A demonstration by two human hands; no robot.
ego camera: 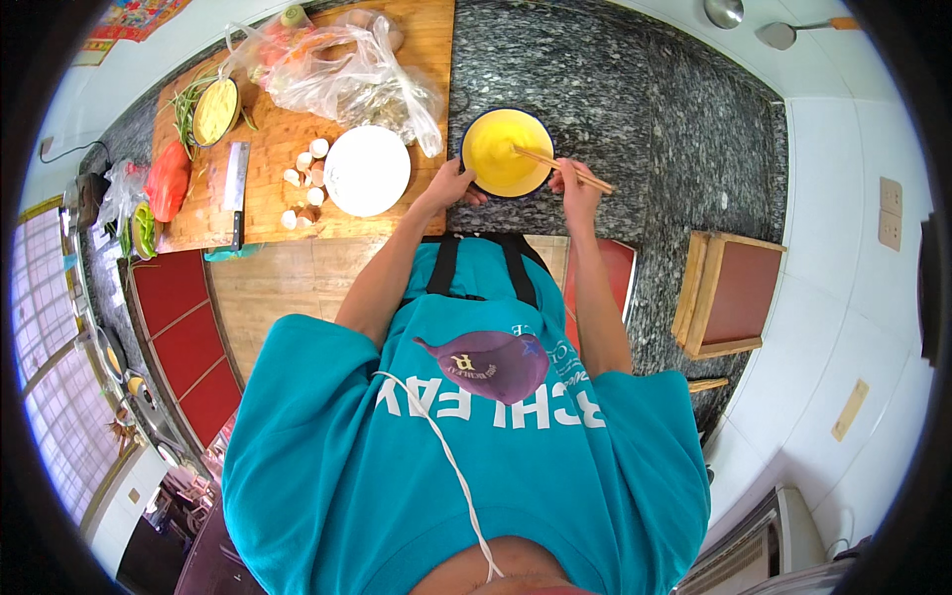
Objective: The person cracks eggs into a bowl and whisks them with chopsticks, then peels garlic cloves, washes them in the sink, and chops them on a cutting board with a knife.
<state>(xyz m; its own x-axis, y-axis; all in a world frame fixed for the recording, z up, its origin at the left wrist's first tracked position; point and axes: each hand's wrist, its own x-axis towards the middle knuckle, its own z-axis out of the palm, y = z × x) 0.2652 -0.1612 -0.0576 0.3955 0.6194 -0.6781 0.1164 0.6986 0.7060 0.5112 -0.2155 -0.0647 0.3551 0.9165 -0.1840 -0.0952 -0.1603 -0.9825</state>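
A blue-rimmed enamel bowl (541,174) stands on the speckled granite counter (595,67), right beside the edge of the wooden board. Yellow beaten egg (497,155) covers its bottom. My left hand (451,183) grips the bowl's near left rim, thumb above and fingers below. In my right hand (580,195) is a pair of wooden chopsticks (561,163), slanting over the right rim with their tips in the egg. Left of the bowl, a white plate (367,171) lies on the board, with several broken eggshells (315,174) next to it.
On the wooden cutting board (275,216) lie a cleaver (236,178), a red plastic bag (168,181), clear plastic bags (349,71) of produce and a bowl of pale yellow food (216,111). Green peppers (144,229) fill a bowl at the left. A wooden box (736,294) stands at the right.
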